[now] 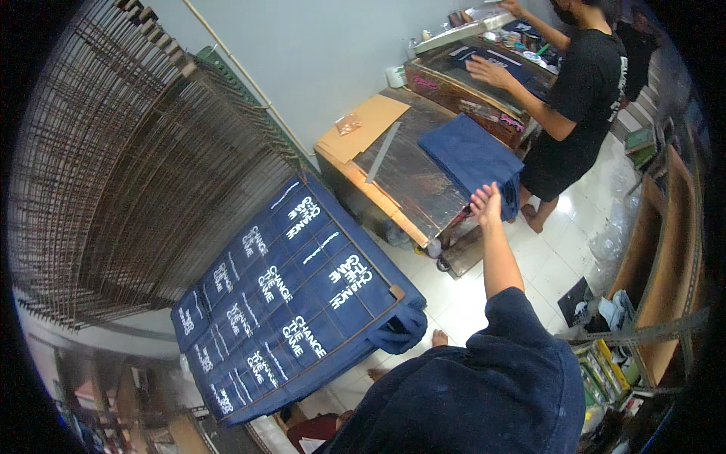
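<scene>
My right arm reaches forward, and my right hand (488, 206) is at the near corner of a stack of dark blue fabric pieces (467, 151) on a dark-topped table. Its fingers are loosely apart, and I see nothing gripped in them. Whether the fingertips touch the fabric, I cannot tell. The stack's near edge hangs over the table side. To the left, a wire drying rack (395, 292) lies over dark blue fabric panels (344, 253) with white printed lettering. My left hand is out of the picture.
Brown cardboard (374, 121) and a grey strip (384, 151) lie on the table (423, 200). A co-worker in black (586, 83) stands at a farther workbench (431, 79). Tall stacked wire racks (151, 151) rise at left. Wooden shelving (654, 250) and packages (601, 371) are at right.
</scene>
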Action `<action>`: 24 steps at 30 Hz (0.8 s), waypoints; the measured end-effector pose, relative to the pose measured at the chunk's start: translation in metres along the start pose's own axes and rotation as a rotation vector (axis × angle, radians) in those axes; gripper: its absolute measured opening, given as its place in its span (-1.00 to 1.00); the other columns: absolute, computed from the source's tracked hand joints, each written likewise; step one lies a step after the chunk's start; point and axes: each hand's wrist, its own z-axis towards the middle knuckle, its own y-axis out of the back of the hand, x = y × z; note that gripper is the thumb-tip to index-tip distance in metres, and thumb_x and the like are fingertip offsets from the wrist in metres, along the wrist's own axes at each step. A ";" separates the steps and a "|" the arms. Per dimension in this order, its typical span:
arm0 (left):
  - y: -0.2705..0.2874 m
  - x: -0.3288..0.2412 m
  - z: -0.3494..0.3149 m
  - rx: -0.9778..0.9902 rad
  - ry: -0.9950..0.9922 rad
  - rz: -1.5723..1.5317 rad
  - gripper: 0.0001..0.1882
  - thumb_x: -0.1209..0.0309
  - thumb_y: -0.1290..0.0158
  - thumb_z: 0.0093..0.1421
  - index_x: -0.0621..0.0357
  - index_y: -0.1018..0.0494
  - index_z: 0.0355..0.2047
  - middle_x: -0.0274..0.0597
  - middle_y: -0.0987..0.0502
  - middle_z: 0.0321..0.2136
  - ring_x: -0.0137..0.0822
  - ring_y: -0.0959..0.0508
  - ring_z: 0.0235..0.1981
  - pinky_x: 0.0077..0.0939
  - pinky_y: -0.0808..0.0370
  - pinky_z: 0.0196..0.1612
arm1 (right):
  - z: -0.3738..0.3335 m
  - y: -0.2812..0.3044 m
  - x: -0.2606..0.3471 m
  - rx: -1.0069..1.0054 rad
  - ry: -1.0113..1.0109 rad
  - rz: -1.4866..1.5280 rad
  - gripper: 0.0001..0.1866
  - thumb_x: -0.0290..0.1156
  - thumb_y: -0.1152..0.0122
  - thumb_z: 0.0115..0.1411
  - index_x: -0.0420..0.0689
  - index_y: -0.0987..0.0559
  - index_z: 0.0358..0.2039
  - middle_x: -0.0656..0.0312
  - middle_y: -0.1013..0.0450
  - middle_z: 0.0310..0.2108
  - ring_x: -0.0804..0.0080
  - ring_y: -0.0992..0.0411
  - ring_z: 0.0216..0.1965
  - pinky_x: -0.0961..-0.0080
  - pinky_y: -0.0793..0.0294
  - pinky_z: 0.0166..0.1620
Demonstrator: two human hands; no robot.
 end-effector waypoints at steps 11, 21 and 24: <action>0.001 0.009 -0.043 -0.138 0.019 0.045 -0.56 0.17 -0.07 0.10 0.32 -0.43 -0.18 -0.24 -0.51 -0.53 -0.40 -0.48 -0.48 -0.55 -0.40 -0.31 | 0.013 -0.049 0.035 0.185 0.009 0.193 0.21 0.48 0.08 -0.17 -0.25 0.11 0.22 0.04 0.10 0.25 0.13 0.05 0.24 0.05 0.06 0.19; -0.002 -0.060 -0.060 -0.299 -0.387 0.236 -0.56 0.19 -0.06 0.11 0.32 -0.42 -0.15 -0.26 -0.50 -0.53 -0.40 -0.48 -0.46 -0.54 -0.40 -0.28 | 0.053 -0.070 -0.037 -0.053 -0.025 0.254 -0.76 -0.53 -0.07 0.09 -0.29 -0.32 -0.22 0.06 -0.35 -0.22 0.25 -0.43 -0.32 0.41 -0.48 -0.25; -0.027 -0.148 -0.073 -0.085 -0.504 -0.132 -0.55 0.24 -0.01 0.16 0.28 -0.33 -0.03 -0.19 -0.48 -0.31 -0.39 -0.46 -0.31 -0.51 -0.41 -0.21 | 0.014 -0.081 -0.043 0.114 -0.023 0.203 -0.85 -0.64 -0.05 0.04 -0.33 -0.34 -0.34 -0.02 -0.38 -0.35 0.22 -0.44 -0.45 0.43 -0.53 -0.38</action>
